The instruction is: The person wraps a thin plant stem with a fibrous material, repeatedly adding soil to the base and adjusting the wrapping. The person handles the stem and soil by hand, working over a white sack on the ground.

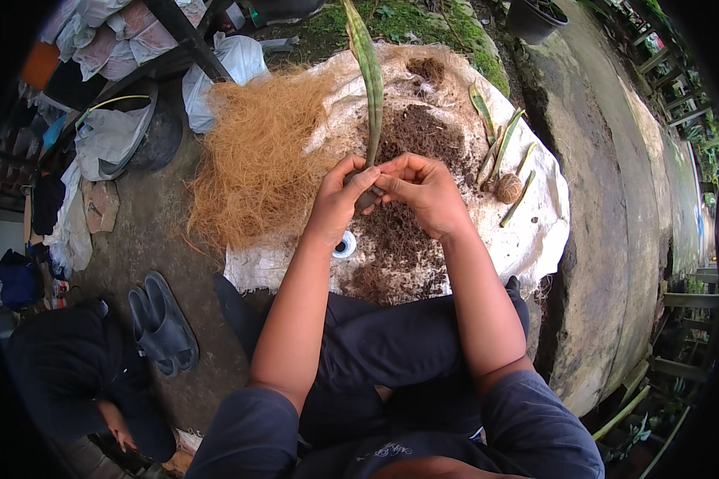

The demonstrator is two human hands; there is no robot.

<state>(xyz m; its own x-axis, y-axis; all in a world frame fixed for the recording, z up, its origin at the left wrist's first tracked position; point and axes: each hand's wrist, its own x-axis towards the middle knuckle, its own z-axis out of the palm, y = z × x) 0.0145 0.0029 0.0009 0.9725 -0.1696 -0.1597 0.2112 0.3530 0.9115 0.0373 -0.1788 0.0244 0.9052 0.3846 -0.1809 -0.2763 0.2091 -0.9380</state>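
Upright between my hands stands a long, mottled green snake plant leaf (372, 90) with a dark soil clump (365, 200) at its base. My left hand (341, 194) grips the leaf's base and clump. Thumb and fingertips of my right hand (422, 188) are pinched together against the clump; whether something thin lies between them I cannot tell. Below my left hand a white thread spool (344, 245) rests on the white woven sack (515, 251). Loose dark soil (419, 138) covers the sack's middle. Brown coconut fiber (257, 155) is heaped at left.
Right of the soil lie several cut leaves (506, 143) and a wrapped brown ball (508, 188). Grey slippers (165, 326) sit on the ground at left, near another person (84, 371). A black plant pot (536, 21) stands at top right, plastic bags (239, 66) at upper left.
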